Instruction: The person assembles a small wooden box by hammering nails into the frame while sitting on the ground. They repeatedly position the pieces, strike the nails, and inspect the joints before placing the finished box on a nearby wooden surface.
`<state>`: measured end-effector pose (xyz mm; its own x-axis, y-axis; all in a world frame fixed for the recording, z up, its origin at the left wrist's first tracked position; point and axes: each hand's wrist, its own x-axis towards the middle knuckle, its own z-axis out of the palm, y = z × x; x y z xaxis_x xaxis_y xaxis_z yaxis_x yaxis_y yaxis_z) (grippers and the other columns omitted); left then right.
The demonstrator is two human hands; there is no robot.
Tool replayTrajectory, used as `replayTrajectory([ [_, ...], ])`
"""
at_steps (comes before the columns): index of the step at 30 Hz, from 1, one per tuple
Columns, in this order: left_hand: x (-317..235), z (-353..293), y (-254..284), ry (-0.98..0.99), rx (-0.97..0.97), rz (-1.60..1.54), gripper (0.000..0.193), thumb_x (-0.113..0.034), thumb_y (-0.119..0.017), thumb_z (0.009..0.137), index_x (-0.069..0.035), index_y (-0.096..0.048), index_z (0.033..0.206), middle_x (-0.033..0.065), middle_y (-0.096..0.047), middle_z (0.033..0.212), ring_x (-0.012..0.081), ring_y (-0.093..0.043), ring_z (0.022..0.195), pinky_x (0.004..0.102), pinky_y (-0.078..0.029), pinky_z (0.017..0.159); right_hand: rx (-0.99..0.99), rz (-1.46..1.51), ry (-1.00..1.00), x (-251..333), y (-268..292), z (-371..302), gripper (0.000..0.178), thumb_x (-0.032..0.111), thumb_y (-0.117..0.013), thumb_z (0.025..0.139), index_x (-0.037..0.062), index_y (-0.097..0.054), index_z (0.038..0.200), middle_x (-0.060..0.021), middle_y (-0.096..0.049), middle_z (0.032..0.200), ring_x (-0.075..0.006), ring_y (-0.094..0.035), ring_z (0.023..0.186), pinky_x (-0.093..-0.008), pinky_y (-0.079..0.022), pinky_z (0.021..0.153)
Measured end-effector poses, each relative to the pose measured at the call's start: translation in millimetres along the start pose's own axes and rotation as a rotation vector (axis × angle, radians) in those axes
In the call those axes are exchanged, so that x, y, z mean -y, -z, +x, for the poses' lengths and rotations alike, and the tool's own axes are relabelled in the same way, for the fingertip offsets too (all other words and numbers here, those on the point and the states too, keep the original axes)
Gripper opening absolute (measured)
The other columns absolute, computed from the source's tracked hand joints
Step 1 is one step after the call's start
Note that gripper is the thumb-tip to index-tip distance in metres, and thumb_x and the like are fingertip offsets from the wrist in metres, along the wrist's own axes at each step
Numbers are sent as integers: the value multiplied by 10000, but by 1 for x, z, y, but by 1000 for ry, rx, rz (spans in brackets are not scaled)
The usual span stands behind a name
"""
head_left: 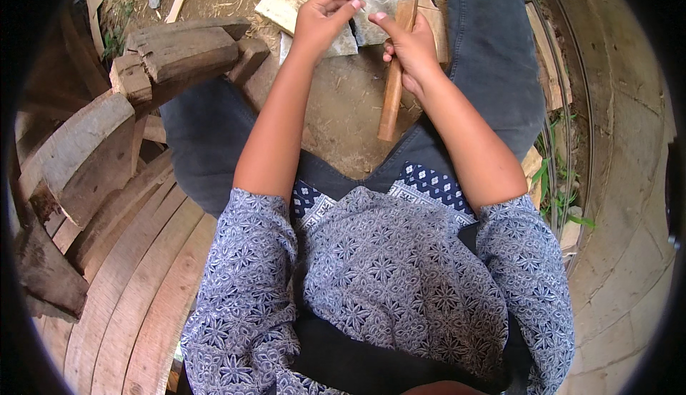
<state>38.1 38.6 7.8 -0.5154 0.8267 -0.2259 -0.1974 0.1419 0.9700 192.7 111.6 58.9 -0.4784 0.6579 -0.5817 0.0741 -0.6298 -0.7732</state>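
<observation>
My right hand (pixel 416 48) is closed round the wooden handle of a claw hammer (pixel 394 98), whose dark metal head points away from me. The thumb of that hand stretches toward my left hand (pixel 327 23). Thumb and forefinger of the left are pinched together, and what is between them is too small to make out. Under the left hand lies a pale wooden board (pixel 286 2). Whitish, rough flat slabs (pixel 371 31) lie beneath and beside it, between my feet. Partly behind the hammer and right hand is a light brown wooden piece (pixel 439 38).
Rough wooden blocks (pixel 187 53) and curved-looking timbers (pixel 93 156) are heaped at my left, above long planks (pixel 143 295). My trousered legs (pixel 493 59) flank the bare dirt (pixel 343 120). Thin wood strips (pixel 544 59) and dark cables or rods (pixel 572 66) run along the right.
</observation>
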Motion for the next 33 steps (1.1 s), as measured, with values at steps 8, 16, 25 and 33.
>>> replayTrajectory([
  [8,-11,-6,-2,97,75,56,289,-208,-745,883,-19,-700,1096,73,-714,1044,141,-641,927,301,-502,851,67,2,51,7,-4,-7,358,122,-743,875,65,-465,1093,-62,-681,913,-53,-486,508,-211,-425,424],
  [16,-16,13,18,-574,117,1596,620,-427,-777,756,-222,-610,1316,88,-536,1363,363,-452,1266,511,-373,1060,-28,74,75,11,0,-5,331,87,-676,887,59,-456,1133,-79,-710,942,-50,-485,523,-215,-437,443],
  [25,-69,-3,69,-418,253,1221,629,-164,-855,690,-51,-533,1219,193,-463,1376,364,-487,1268,459,-464,1027,-115,145,155,31,15,1,332,95,-682,888,40,-472,1140,-74,-712,944,-49,-481,527,-223,-445,460],
  [33,-33,-36,92,-140,-264,508,629,-188,-763,855,17,-398,1325,229,-537,1322,378,-559,1247,456,-485,1020,-152,248,88,41,2,-9,316,23,-663,842,77,-512,1114,-29,-558,770,-110,-509,501,-256,-410,378],
])
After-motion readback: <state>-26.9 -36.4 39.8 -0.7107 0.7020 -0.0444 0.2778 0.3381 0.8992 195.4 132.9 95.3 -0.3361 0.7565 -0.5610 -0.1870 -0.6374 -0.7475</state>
